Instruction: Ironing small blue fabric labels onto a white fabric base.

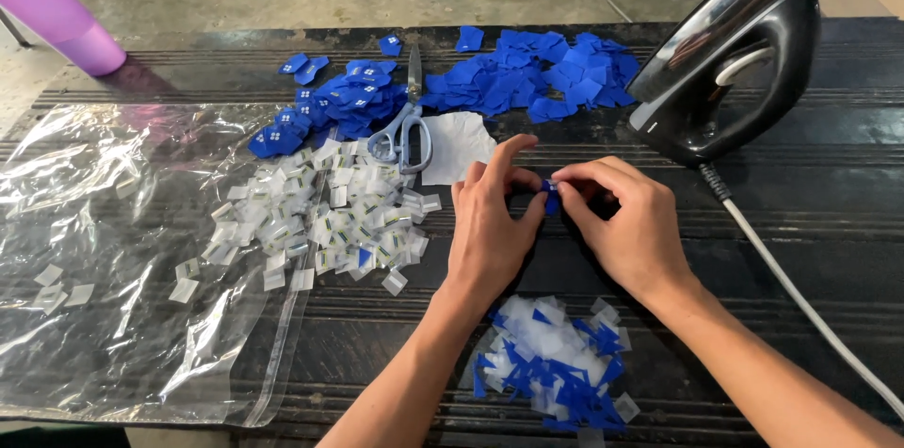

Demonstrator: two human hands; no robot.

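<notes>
Far left, a clear plastic bag (113, 260) lies flat on the dark ribbed table (810, 222), with small clear packets (320, 213) spilling toward grey scissors (403, 133) and loose blue squares (527, 76). Centre, left hand (490, 227) and right hand (626, 222) meet, fingertips of both pinched shut on one small blue piece (550, 196); bagged blue pieces (556, 363) lie between the forearms. Right, a black iron (744, 62) stands tilted up.

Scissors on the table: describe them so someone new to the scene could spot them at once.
Start at the black iron standing at the table's far right, then look left past the big heap of blue squares. The scissors lie beside it, blades pointing away, the only metal tool with grey-blue handles.
</notes>
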